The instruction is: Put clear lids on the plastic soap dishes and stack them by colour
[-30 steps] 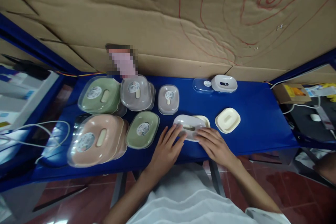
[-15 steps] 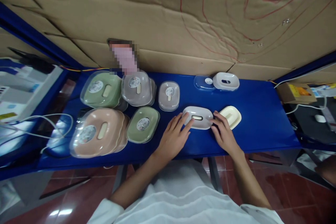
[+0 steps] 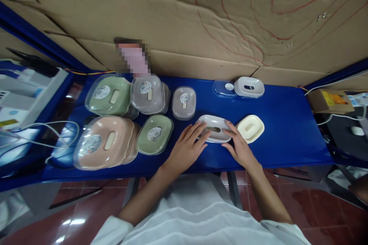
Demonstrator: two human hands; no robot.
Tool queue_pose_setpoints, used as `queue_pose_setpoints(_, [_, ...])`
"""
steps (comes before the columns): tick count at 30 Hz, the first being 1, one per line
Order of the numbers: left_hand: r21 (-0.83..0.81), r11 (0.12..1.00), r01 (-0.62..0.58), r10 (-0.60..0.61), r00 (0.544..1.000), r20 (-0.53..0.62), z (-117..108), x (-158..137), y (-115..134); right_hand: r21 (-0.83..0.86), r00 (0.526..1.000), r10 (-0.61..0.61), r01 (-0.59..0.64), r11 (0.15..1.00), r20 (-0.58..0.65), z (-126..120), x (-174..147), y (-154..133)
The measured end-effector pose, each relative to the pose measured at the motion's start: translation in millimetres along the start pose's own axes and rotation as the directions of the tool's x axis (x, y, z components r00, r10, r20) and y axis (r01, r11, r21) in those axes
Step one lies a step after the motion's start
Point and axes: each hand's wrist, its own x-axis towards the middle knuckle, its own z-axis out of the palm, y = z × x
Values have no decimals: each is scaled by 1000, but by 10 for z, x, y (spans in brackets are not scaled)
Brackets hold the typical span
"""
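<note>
A grey oval plastic dish [image 3: 213,136] with a long slot in its middle is between my hands, just above or on the blue table. My left hand [image 3: 188,141] has its fingers laid over the dish's left rim and inner side. With fingers on the right rim and the thumb by the front edge, my right hand [image 3: 240,147] grips the other end. Through the slot a brownish tone shows. Beside my right fingers lies a cream oval piece [image 3: 250,128] with a raised bar in its centre.
Lidded boxes stand on the left: a green box [image 3: 109,93], a pink stack [image 3: 100,143], a grey stack [image 3: 148,93], a smaller green box [image 3: 155,134] and a small grey box [image 3: 184,102]. At the back are a clear lid [image 3: 223,89] and another grey slotted piece [image 3: 249,87].
The cream bar formerly seen in the dish's slot no longer shows there. My right hand has moved slightly left, in over the rim, leaving more of the cream piece in sight.
</note>
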Motion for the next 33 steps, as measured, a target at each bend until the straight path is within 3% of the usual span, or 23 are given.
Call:
queue_pose_setpoints(6, [21, 1000, -17, 16, 998, 59, 11, 69, -41, -22, 999, -28, 28, 999, 18, 18, 55, 21])
queue_pose_setpoints(13, [-36, 999, -32, 36, 995, 91, 119, -64, -101, -191, 980, -171, 187, 964, 99, 52, 77, -20])
queue_pose_setpoints(21, [-70, 997, -19, 23, 998, 60, -5, -374, -116, -99, 946, -264, 286, 953, 190, 10, 195, -104])
queue_pose_setpoints(24, [-56, 998, 11, -8, 999, 46, -110, -524, -31, -140, 975, -191, 207, 968, 117, -156, 484, 46])
queue_pose_setpoints(28, [-48, 997, 55, -55, 998, 9, -169, -700, 86, -339, 999, 42, -45, 940, -17, -257, 1048, 379])
queue_pose_setpoints(31, [-52, 995, 84, -85, 996, -34, -157, -795, 129, -395, 994, 110, -92, 914, 22, -171, 1272, 520])
queue_pose_setpoints(33, [-69, 990, 125, -130, 989, -66, -144, -844, 131, -409, 992, 91, -47, 911, 88, -104, 1252, 513])
